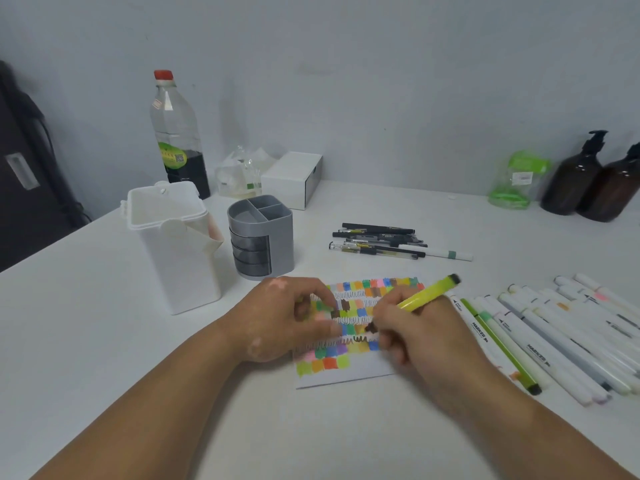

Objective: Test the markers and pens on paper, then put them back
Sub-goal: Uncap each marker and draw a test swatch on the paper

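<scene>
A sheet of paper (349, 370) covered in coloured swatches and scribble rows lies on the white table. My left hand (287, 318) presses on the sheet's left side with its fingers bent. My right hand (412, 332) grips a yellow-green marker (427, 293), whose tip is down on the paper beside a brown mark; the tip itself is hidden by my fingers. Several white markers (554, 341) lie in a row to the right. A bunch of black pens (381, 242) lies behind the paper. The grey pen holder (259, 237) and a white lidded box (173, 244) stand at left.
A tall bottle with a red cap (178, 133), a white carton (292, 178) and clear packets stand at the back. Two brown pump bottles (588, 178) and a green bag (516, 181) sit at the back right. A dark cabinet (27, 174) is at far left.
</scene>
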Demonstrator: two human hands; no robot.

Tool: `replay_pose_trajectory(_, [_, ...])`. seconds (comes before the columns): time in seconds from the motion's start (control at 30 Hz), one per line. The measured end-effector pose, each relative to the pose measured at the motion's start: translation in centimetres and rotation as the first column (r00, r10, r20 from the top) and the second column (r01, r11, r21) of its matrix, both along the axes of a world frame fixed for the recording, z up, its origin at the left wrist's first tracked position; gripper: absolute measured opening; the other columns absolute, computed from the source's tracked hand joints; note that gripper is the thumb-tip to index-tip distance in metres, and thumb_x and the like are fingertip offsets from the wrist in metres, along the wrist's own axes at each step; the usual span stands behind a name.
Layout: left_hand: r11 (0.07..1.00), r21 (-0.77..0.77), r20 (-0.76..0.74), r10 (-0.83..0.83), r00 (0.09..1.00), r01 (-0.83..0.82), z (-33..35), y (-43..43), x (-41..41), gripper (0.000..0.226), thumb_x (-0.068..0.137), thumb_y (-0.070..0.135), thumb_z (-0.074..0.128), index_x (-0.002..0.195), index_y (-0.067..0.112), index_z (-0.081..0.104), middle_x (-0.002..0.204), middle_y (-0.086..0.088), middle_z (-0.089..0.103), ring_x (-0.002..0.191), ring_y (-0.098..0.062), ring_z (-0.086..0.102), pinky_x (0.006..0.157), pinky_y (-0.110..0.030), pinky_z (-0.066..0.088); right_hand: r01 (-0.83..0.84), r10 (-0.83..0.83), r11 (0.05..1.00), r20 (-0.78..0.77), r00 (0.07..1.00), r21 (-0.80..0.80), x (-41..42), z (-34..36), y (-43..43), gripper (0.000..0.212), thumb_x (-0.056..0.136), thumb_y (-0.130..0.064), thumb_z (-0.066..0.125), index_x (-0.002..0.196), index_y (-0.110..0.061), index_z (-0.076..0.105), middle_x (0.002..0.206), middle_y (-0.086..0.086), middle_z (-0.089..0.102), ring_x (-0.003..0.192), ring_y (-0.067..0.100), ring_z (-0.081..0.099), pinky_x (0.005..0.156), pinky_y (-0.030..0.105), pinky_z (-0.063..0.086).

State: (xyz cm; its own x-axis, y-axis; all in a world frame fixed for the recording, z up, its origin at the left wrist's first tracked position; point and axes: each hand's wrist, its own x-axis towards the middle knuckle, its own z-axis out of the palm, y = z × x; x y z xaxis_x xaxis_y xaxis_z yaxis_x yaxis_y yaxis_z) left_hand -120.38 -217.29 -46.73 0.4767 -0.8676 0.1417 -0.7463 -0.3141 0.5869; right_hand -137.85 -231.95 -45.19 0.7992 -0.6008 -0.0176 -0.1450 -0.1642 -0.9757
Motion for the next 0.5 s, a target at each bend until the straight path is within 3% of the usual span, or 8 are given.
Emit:
replay_pose_trajectory(0.1, [0.974,-0.200,-0.212,0.061,0.975,-0.105,0.2,0.1,0.5,0.033,0.084,0.071,0.048,0.104,0.047,0.058,0.075,0.016,0.056,0.073,-0.001,0.055,0.066,-0.023,0.046,0.083,-0.125,0.967,0.167,0.978,0.242,-0.3,1.2,-1.7,0.023,0.079,-0.015,0.069,0.058,-0.021,0.061,0.057,0.005,0.057,0.043,0.012,0.044,0.036,0.021,0.030])
replay_pose_trajectory(0.17, [0.937,-0.307,-0.383,0.037,0.923,-0.165,0.3,-0.1,0.6,0.015,0.089,0.047,0.045,0.096,0.042,0.057,0.071,0.012,0.051,0.070,-0.005,0.050,0.070,-0.032,0.042,0.081,-0.141,0.958,0.207,0.968,0.276,-0.4,1.4,-2.3,0.028,0.085,-0.010,0.068,0.060,-0.020,0.064,0.057,0.004,0.056,0.044,0.011,0.044,0.036,0.021,0.031])
replay_pose_trajectory(0.27, [0.896,-0.375,-0.581,-0.027,0.814,-0.238,0.4,-0.4,0.3,0.016,0.081,0.023,0.045,0.093,0.028,0.055,0.076,-0.002,0.045,0.070,-0.017,0.043,0.068,-0.039,0.040,0.058,-0.124,0.956,0.217,0.968,0.287,-0.2,1.4,-2.3,0.025,0.088,-0.007,0.069,0.067,-0.020,0.070,0.058,0.003,0.057,0.045,0.010,0.046,0.037,0.021,0.033])
replay_pose_trajectory(0.37, [0.878,-0.407,-0.635,-0.072,0.769,-0.253,0.5,-0.5,0.0,0.025,0.076,0.009,0.043,0.097,0.017,0.054,0.079,-0.002,0.053,0.065,-0.016,0.047,0.062,-0.034,0.042,0.033,-0.137,0.929,0.259,0.956,0.369,-0.1,1.5,-2.3,0.019,0.091,-0.004,0.063,0.078,-0.015,0.073,0.062,0.007,0.063,0.046,0.012,0.051,0.037,0.021,0.037])
replay_pose_trajectory(0.5, [0.881,-0.419,-0.625,-0.105,0.774,-0.219,0.5,-0.3,-0.1,0.034,0.097,-0.011,0.037,0.110,0.015,0.057,0.097,-0.005,0.073,0.067,-0.018,0.055,0.063,-0.031,0.051,0.039,-0.160,0.916,0.274,0.948,0.400,-0.2,1.5,-2.4,0.023,0.093,-0.003,0.059,0.078,-0.016,0.071,0.064,0.010,0.065,0.047,0.014,0.053,0.038,0.022,0.040])
